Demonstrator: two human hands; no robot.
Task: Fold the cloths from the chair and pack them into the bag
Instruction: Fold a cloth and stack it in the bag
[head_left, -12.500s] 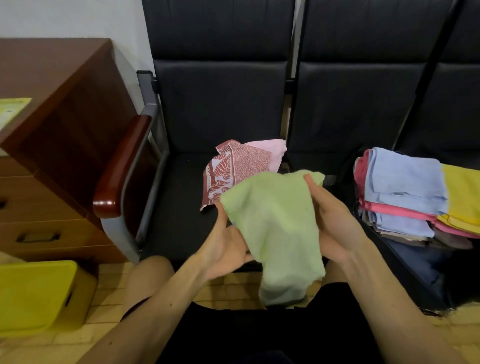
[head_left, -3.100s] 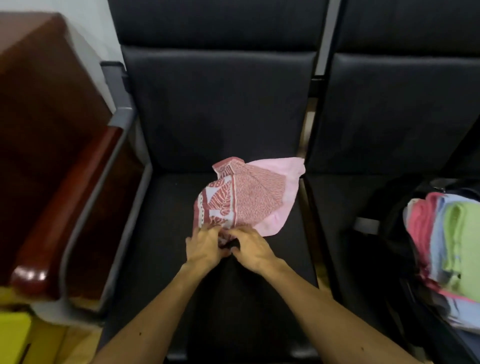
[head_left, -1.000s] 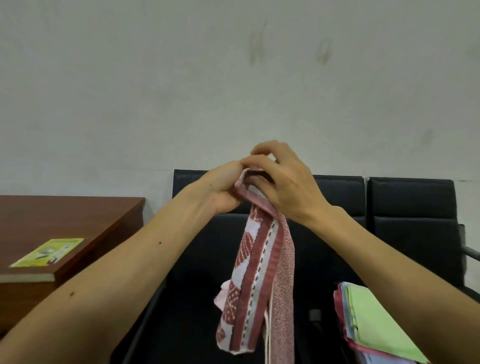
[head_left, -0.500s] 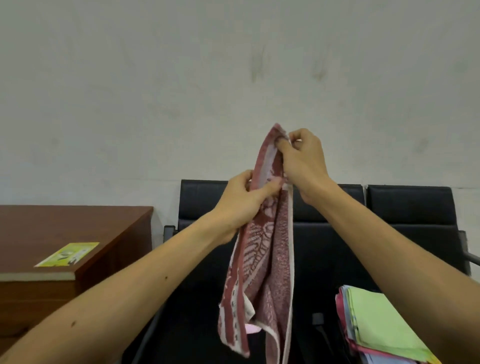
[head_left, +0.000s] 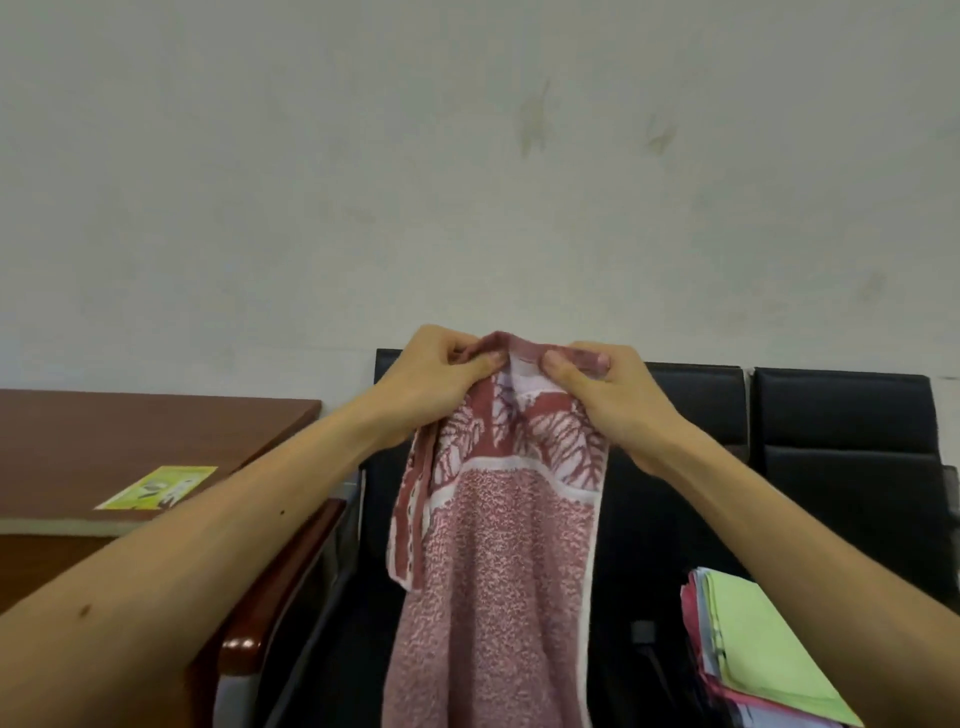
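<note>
The person is holding a red and white patterned cloth (head_left: 498, 561) up in front of them, at about the height of the top of the chair backs, and it is hanging straight down between their outstretched forearms. The left hand (head_left: 431, 384) is pinching the cloth's top edge between its thumb and curled fingers, and the right hand (head_left: 608, 400) is gripping the same edge just beside it in the same way, so the two hands are sitting close together with a short bit of hem showing between them. The top band of the cloth is showing a leaf-like pattern, the part below is looking speckled pink, and one side is folding over into a narrow striped flap on the left. The lower end is running out of sight at the bottom. Behind the cloth a black padded chair (head_left: 691, 405) is standing against a pale wall (head_left: 467, 182), with a second black chair (head_left: 841, 441) right beside it. Low on the right a stack of folded cloths (head_left: 753, 649) is lying with a light green one on top and pink and blue edges peeking out beneath. On the left a brown wooden desk (head_left: 130, 431) is carrying a yellow-green leaflet (head_left: 156, 487), and a glossy wooden armrest (head_left: 244, 644) is showing below the desk's edge.
</note>
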